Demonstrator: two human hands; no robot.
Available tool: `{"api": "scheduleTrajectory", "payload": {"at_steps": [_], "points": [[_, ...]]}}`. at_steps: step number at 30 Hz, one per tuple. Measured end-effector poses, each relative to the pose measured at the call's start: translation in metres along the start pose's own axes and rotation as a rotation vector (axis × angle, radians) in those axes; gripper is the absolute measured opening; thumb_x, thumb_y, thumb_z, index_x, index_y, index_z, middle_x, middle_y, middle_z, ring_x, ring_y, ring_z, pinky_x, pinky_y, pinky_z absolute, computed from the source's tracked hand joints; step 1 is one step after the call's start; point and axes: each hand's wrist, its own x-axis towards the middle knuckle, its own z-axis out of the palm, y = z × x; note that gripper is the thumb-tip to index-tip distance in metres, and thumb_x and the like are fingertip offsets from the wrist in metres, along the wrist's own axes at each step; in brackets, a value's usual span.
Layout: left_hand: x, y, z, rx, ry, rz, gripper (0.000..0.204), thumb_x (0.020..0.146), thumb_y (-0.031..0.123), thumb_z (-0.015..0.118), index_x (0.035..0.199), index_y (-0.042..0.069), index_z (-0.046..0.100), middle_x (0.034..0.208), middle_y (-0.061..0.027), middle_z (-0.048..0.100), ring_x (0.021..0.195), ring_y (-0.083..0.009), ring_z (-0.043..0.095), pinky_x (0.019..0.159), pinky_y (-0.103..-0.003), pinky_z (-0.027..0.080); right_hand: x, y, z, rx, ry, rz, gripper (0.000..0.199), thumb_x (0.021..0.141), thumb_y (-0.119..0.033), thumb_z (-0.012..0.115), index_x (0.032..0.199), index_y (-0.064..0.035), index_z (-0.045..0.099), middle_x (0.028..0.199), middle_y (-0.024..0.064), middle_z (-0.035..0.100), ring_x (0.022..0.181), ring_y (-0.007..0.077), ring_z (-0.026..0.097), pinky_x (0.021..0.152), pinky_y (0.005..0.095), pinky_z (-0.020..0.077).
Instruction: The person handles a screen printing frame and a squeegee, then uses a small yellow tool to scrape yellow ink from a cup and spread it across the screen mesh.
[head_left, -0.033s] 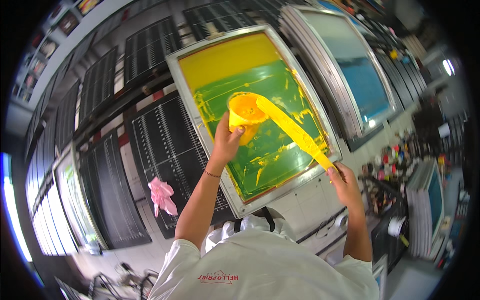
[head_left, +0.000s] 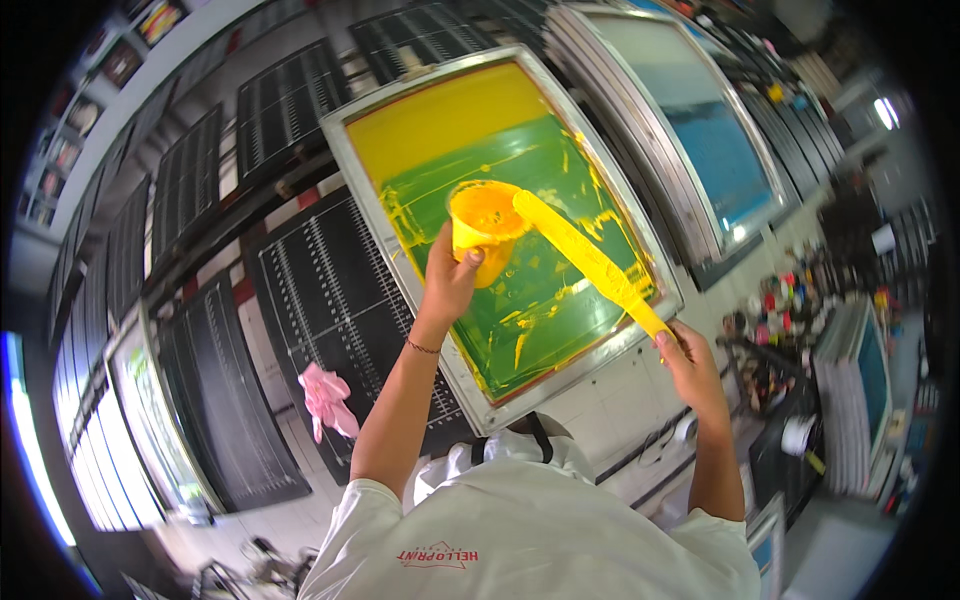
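My left hand (head_left: 451, 272) is closed around a plastic cup (head_left: 480, 235) coated in yellow ink, with orange-yellow ink inside. In my right hand (head_left: 690, 365) is the lower end of a long, flat ink spatula (head_left: 590, 270), covered in yellow ink. The spatula's far tip reaches the cup's right rim. Both are above a screen printing frame (head_left: 350, 180) with a metal border. Its green mesh (head_left: 540, 335) is smeared with yellow ink, thickest along the right side, and a yellow band crosses its far end.
Black gridded boards (head_left: 330, 285) line the left and far side. A crumpled pink cloth or glove (head_left: 328, 400) lies on the nearest board. Another metal-framed screen (head_left: 690, 120) with a blue area stands at the right, near several small containers (head_left: 780, 310).
The whole view has shifted slightly. The cup in my left hand has moved a little to the left, while the spatula stays at its rim. Both grips are unchanged.
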Motion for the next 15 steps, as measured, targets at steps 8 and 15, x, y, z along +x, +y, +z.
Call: {"api": "scheduleTrajectory", "payload": {"at_steps": [8, 15], "points": [[0.022, -0.033, -0.037, -0.115, -0.132, -0.058, 0.060, 0.095, 0.044, 0.054, 0.131, -0.002, 0.042, 0.117, -0.0067, 0.056, 0.104, -0.0132, 0.052, 0.089, -0.028, 0.044, -0.056, 0.036, 0.126, 0.284, 0.398, 0.258, 0.030, 0.099, -0.030, 0.046, 0.089, -0.0029, 0.055, 0.067, -0.0020, 0.045, 0.062, 0.0063, 0.041, 0.057, 0.0220, 0.0346], [0.017, -0.038, -0.038, -0.116, -0.247, -0.087, 0.062, 0.093, 0.049, 0.054, 0.127, -0.003, 0.044, 0.116, -0.0087, 0.054, 0.105, -0.0156, 0.050, 0.090, -0.031, 0.041, -0.033, 0.078, 0.206, 0.098, 0.846, 0.295, 0.035, 0.101, -0.030, 0.038, 0.089, 0.0002, 0.051, 0.066, 0.0105, 0.052, 0.060, 0.0202, 0.051, 0.059, 0.0346, 0.0412]]}}
